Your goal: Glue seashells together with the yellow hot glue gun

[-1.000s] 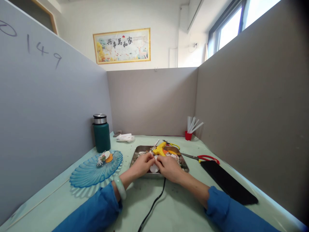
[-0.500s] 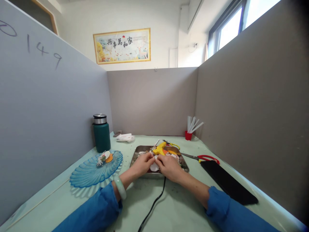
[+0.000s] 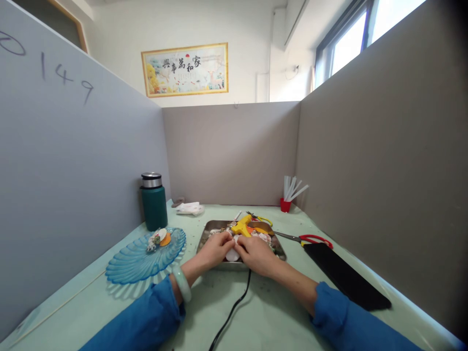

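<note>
Both hands meet over a metal tray (image 3: 234, 266), fingertips almost touching. My left hand (image 3: 216, 249), a pale green bangle on its wrist, has its fingers closed at a flat, white, round piece (image 3: 233, 255). From the other side, my right hand (image 3: 258, 252) pinches at the same white piece, which hangs between and just below the fingertips. Its exact kind is unclear, and the fingers hide its upper edge. A yellow glue gun (image 3: 243, 226) lies across the tray just beyond the hands, among shells and small orange and pinkish pieces.
At left, a blue scalloped glass plate (image 3: 141, 263) bears a small shell cluster, near a green bottle (image 3: 154, 207). Red-handled scissors (image 3: 316, 239) and a black slab (image 3: 345, 275) lie right. Behind stand a red cup (image 3: 285, 205) of white sticks and yellow-handled pliers (image 3: 263, 220). A black cord (image 3: 234, 307) runs toward me.
The white round piece has tipped slightly down and to the left between my fingers. Both hands stay almost where they were.
</note>
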Tool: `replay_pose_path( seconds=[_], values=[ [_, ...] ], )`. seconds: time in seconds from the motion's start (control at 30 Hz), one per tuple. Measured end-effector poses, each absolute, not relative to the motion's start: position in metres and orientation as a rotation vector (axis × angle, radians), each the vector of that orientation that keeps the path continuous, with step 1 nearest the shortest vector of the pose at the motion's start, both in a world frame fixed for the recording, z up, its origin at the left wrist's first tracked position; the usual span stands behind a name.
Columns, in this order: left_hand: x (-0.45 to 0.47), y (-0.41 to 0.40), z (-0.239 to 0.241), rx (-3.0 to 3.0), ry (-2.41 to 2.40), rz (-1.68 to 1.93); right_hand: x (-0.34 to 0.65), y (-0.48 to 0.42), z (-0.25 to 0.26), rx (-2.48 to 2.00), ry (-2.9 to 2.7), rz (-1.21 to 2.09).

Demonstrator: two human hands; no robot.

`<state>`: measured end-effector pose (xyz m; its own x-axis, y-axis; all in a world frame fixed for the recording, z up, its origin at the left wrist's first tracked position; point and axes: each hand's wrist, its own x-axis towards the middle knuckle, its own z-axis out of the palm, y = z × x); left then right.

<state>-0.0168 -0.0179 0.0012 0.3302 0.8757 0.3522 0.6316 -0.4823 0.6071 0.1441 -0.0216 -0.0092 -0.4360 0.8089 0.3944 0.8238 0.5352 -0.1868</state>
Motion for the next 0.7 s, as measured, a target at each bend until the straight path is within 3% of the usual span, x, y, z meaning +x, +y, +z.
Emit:
replay_pose_path(
  seconds=[0.7],
  values=[
    [-0.0158, -0.0178, 0.0002, 2.177, 1.314, 0.961, 0.1443, -0.0202, -0.0092, -1.318, -2.282, -0.027]
  ],
)
